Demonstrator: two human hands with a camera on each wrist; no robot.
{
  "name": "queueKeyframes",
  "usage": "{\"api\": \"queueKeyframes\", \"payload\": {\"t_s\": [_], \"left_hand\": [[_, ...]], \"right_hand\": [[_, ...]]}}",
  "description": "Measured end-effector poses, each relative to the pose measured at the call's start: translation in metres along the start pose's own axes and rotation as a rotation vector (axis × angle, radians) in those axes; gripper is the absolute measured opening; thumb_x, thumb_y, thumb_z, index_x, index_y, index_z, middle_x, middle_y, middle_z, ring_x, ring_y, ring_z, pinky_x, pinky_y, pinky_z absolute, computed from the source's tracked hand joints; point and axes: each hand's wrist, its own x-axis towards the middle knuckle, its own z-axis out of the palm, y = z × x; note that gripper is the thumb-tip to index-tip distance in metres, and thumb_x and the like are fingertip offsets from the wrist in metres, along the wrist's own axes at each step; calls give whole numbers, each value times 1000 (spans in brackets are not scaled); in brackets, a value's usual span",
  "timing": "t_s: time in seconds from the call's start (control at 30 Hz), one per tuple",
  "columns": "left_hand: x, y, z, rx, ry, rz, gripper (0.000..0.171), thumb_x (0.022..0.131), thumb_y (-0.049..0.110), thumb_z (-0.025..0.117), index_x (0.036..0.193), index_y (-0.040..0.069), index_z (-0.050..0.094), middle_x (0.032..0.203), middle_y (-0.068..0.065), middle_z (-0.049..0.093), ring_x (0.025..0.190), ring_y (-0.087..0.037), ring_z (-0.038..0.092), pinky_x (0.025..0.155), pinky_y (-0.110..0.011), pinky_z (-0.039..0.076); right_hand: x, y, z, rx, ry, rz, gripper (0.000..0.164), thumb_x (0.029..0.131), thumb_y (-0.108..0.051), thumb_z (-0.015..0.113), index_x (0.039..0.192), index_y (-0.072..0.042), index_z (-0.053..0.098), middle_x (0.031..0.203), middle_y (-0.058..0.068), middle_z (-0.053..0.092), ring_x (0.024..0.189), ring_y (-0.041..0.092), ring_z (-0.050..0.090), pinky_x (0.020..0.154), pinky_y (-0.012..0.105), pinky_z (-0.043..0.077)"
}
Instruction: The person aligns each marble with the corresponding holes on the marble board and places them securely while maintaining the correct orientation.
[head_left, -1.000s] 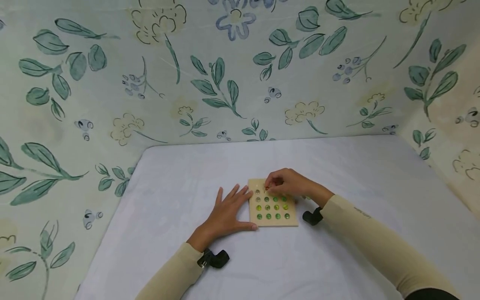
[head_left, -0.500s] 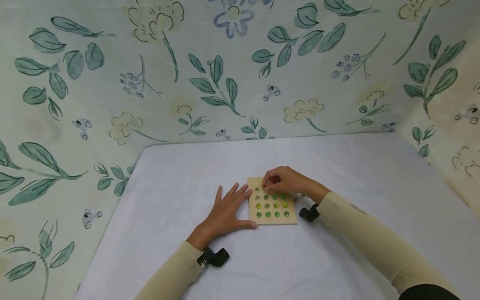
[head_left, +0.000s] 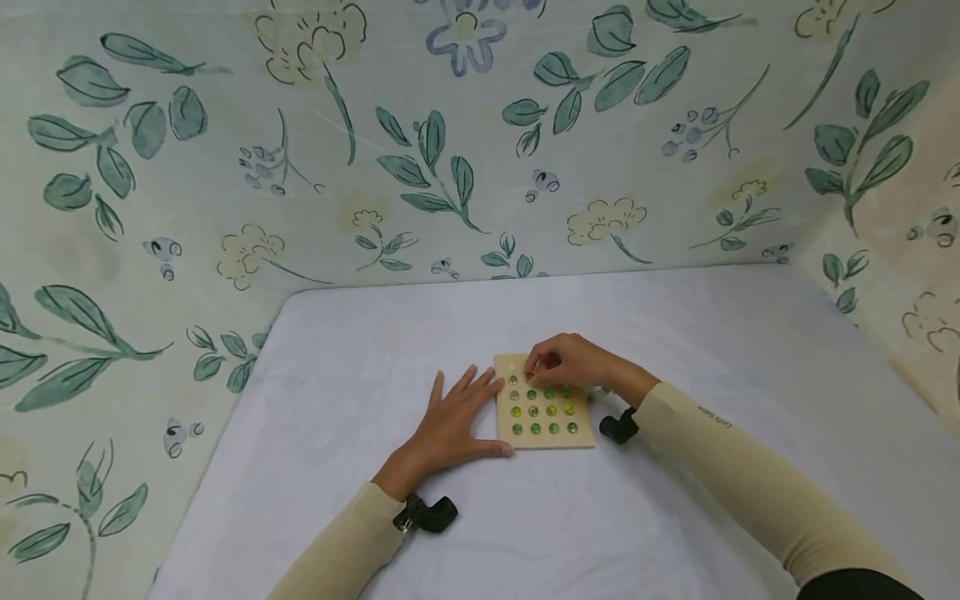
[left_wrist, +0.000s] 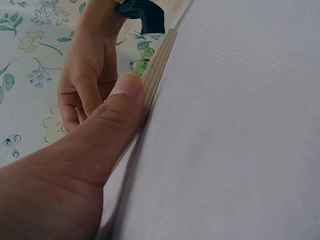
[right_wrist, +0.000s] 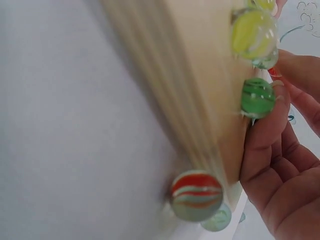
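A square wooden board (head_left: 555, 442) lies on the white cloth, with rows of green, yellow and clear glass marbles (head_left: 553, 410) sitting on it. Against its left edge rests my left hand (head_left: 450, 425), fingers spread and straight, the thumb by the near left corner. My right hand (head_left: 570, 362) is over the far part of the board, pinching a red marble (right_wrist: 273, 72) between thumb and fingertips; most of that marble is hidden by the fingers. A green marble (right_wrist: 258, 98) sits close beside these fingers in the right wrist view.
Off the board's right side, a red-and-white striped marble (right_wrist: 196, 196) and a pale green marble (right_wrist: 217, 218) lie on the cloth. The white-covered table (head_left: 390, 333) meets a floral curtain (head_left: 465, 242) at the back. Each wrist carries a black camera (head_left: 618, 427).
Over the first half second my right hand shifts slightly left with the red marble, fingertips close over the board; since then it hardly moves. My left hand stays on the board's edge.
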Motion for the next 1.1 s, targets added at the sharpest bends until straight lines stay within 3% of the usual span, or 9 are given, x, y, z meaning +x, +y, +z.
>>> {"api": "queueKeyframes", "payload": {"t_s": [1.1], "left_hand": [[0, 1, 0, 12, -5, -7, 103, 70, 82, 57, 153, 26, 30, 159, 2, 22, 148, -23, 10, 112, -62, -4]], "right_hand": [[-2, -2, -4, 31, -19, -3, 15, 89, -18, 70, 104, -16, 73, 82, -1, 63, 75, 16, 55, 70, 30, 48]]}}
